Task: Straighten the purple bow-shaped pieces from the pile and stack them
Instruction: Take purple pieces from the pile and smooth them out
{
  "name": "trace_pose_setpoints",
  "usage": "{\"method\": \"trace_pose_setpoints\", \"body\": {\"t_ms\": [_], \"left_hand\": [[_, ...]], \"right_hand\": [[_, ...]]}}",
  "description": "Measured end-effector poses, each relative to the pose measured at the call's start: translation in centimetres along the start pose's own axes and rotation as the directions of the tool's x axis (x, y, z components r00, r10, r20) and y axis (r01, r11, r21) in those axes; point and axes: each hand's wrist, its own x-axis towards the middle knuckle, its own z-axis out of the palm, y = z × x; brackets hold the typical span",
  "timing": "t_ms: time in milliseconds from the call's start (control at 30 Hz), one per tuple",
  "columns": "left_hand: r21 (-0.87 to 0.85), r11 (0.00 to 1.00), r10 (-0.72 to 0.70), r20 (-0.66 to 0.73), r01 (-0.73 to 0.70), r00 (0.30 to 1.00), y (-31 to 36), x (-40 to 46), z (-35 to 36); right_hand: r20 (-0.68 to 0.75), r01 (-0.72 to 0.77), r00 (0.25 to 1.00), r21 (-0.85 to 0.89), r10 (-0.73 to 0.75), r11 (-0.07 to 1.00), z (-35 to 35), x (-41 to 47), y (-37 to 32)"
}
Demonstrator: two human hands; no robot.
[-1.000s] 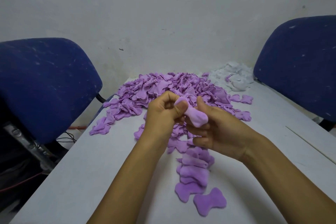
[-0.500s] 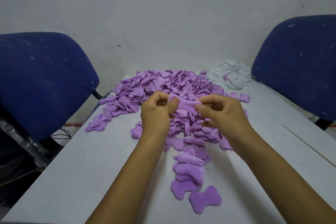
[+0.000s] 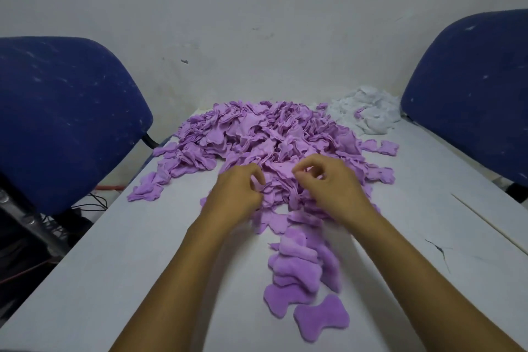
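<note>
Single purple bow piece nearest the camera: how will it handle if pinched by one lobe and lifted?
Probably floppy: the purple bow piece looks like thin fleece, and those in the pile lie crumpled. Likely very light. The fuzzy surface suggests it won't slip, though it may cling to the stack.

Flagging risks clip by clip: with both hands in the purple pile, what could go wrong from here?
1. The left hand and right hand dig at the pile's near edge; loose pieces could slide into the straightened row.
2. That row overlaps loosely and looks likely to shift if a forearm brushes it.
3. White scraps touch the pile and could get mixed in.
</note>
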Motion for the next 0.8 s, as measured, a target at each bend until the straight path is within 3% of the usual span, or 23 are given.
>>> {"method": "trace_pose_setpoints", "body": {"t_ms": [67, 200, 300, 433, 600, 800], "left_hand": [[0.066, 0.997, 0.040, 0.047, -0.043, 0.998, -0.4, 0.1, 0.8], [0.037, 0.998, 0.046, -0.050, -0.044, 0.998, -0.7, 0.6, 1.2], [0.090, 0.995, 0.049, -0.093, -0.041, 0.994, -1.0, 0.7, 1.4], [0.118, 0.993, 0.062, -0.271, -0.031, 0.961, -0.3, 1.3, 1.4], [0.172, 0.984, 0.068, -0.149, -0.041, 0.986, -1.0, 1.1, 0.9], [0.163, 0.971, 0.206, -0.210, -0.174, 0.956, -0.5, 0.9, 0.2]], "right_hand": [[0.054, 0.081, 0.996, -0.162, -0.073, 0.984, 1.9, 0.3, 0.1], [0.082, 0.158, 0.987, -0.283, -0.141, 0.946, 4.4, 1.1, 0.2], [0.014, 0.139, 0.990, -0.237, -0.140, 0.962, 5.0, 1.3, 0.2], [-0.011, 0.127, 0.991, -0.167, -0.130, 0.978, 4.1, 1.2, 0.5], [0.021, 0.160, 0.987, -0.154, -0.159, 0.975, 3.1, 0.7, 0.7], [0.039, 0.183, 0.983, -0.146, -0.179, 0.972, 2.3, 0.4, 0.7]]}}
